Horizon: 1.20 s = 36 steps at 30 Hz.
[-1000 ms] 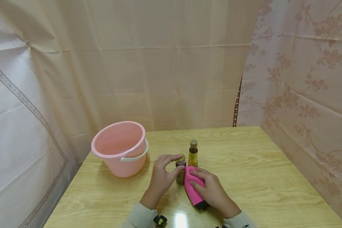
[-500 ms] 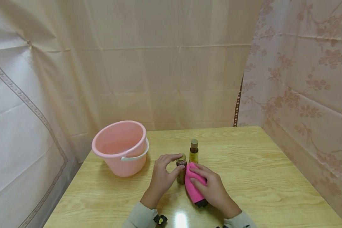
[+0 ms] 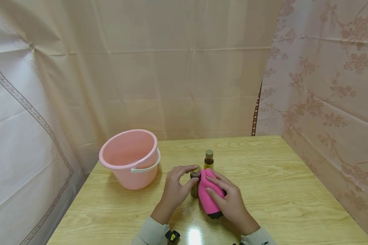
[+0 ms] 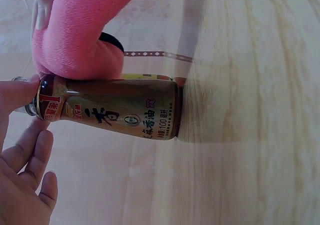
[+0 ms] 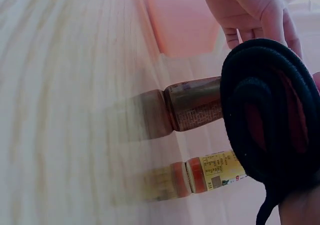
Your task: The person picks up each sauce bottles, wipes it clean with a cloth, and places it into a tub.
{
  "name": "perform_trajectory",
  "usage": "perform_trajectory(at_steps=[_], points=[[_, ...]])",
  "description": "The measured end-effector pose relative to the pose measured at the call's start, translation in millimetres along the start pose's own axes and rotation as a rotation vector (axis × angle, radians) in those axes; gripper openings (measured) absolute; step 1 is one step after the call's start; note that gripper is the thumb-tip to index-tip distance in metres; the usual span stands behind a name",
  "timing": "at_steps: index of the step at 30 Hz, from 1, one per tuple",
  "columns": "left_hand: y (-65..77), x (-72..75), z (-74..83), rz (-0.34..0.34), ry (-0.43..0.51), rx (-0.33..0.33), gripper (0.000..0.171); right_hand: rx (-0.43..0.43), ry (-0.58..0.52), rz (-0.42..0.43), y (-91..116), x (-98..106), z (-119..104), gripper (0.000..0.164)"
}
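Observation:
My left hand [image 3: 175,187] pinches a small sesame oil bottle [image 4: 120,107] round its neck, just under the gold cap. The bottle stands upright on the table. In my right hand [image 3: 234,202] is a folded pink cloth [image 3: 209,195] with a black underside, and its fuzzy side touches the bottle's upper right side in the left wrist view. The cloth's rolled black end [image 5: 250,110] hides part of both bottles in the right wrist view. Behind the cloth stands a second bottle [image 3: 209,162] with a brown cap and yellow label, its lower part hidden in the head view.
A pink bucket [image 3: 136,178] with a white handle [image 3: 145,169] stands at the left of the wood-grain table [image 3: 279,180]. A beige curtain [image 3: 184,75] hangs behind the table, and a flowered one [image 3: 334,88] runs along the right side.
My right hand has shifted the pink cloth slightly up and away along the bottle, so it covers more of the second bottle. The left hand keeps its place on the neck.

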<state>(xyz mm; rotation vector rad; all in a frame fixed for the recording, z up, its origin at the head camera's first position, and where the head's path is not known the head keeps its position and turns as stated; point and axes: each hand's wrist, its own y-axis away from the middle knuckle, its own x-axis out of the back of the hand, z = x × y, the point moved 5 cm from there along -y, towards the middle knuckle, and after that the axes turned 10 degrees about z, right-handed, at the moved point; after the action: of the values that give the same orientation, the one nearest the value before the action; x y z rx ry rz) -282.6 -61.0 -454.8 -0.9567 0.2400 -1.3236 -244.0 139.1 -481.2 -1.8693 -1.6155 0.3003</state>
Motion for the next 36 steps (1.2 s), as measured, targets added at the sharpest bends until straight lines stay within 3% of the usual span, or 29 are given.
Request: perform_trajectory(at_steps=[15,36], points=[[-0.7,0.0,1.7,0.009,0.000,-0.055,0.037,-0.060,0.098,-0.035,0.7,-2.7,9.5,0.036],[1.4,-0.8,-1.8,0.006,0.015,-0.025,0.041,-0.244,0.247,-0.147,2.9,-8.1,16.1,0.036]])
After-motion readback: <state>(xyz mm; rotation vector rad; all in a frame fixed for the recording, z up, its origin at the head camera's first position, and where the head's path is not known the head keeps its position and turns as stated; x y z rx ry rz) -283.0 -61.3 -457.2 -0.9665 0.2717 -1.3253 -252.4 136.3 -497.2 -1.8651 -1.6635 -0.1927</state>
